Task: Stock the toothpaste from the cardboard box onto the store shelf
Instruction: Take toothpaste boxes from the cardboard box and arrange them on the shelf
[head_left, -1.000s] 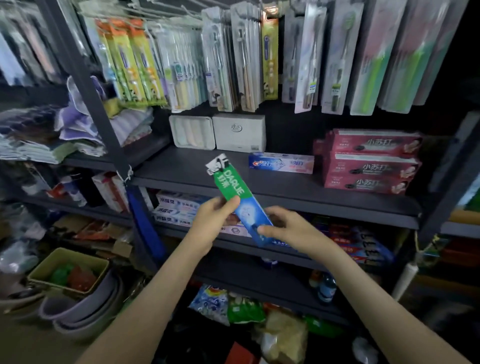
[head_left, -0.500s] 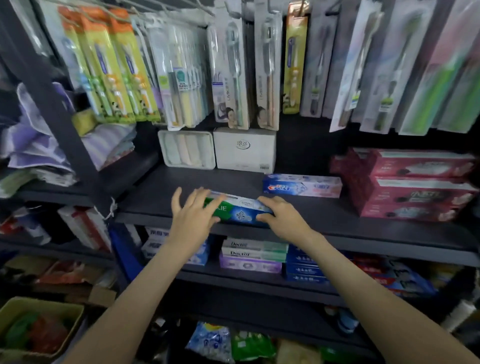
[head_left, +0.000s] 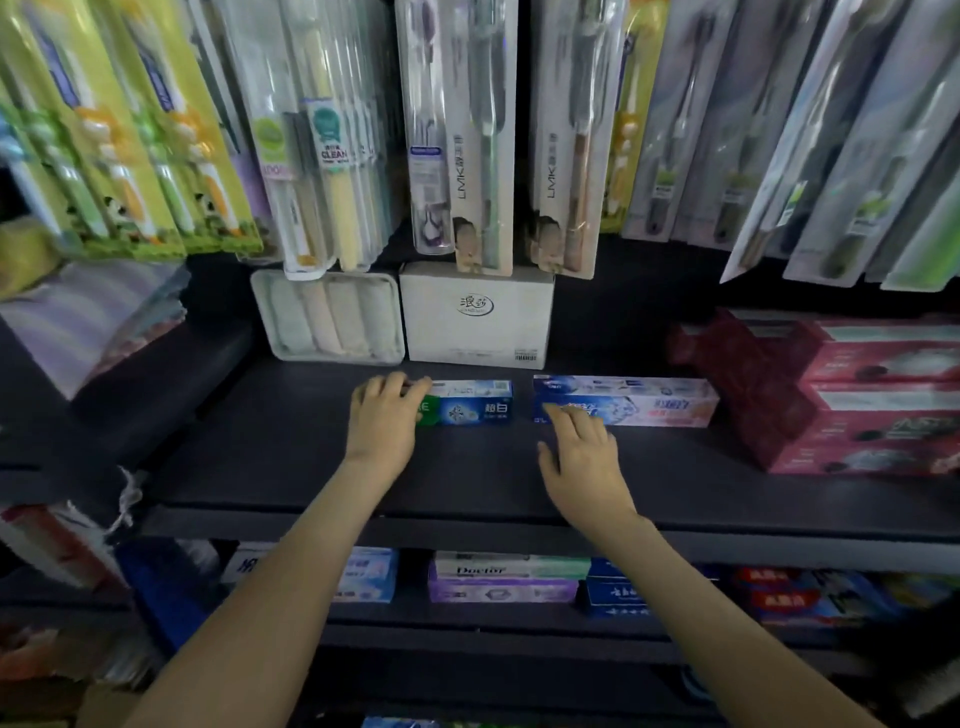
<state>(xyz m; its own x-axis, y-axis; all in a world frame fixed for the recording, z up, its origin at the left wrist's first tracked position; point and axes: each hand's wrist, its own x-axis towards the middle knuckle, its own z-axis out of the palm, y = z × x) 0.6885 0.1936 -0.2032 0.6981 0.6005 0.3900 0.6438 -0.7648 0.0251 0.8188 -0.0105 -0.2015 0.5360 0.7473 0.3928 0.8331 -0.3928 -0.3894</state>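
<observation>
The green-and-blue toothpaste box (head_left: 470, 408) lies flat on the dark store shelf (head_left: 260, 457), in front of a white carton (head_left: 475, 317). Its long axis runs left to right, parallel to the shelf's front edge. The left hand (head_left: 383, 423) covers the box's left end, its fingers (head_left: 410, 387) curled over the top edge, so the box stretches away to the right of that hand. The right hand (head_left: 584, 462) holds nothing. Its fingers are loosely spread, with the tips at the near left corner of a blue-and-white toothpaste box (head_left: 639, 402); whether they touch it cannot be told. A narrow gap of bare shelf separates the two boxes, which sit end to end in one row, with stacked red toothpaste boxes (head_left: 872, 400) further right. The left hand is the nearer one, and a push along the box's length would likely close the gap. The cardboard box is out of view.
</observation>
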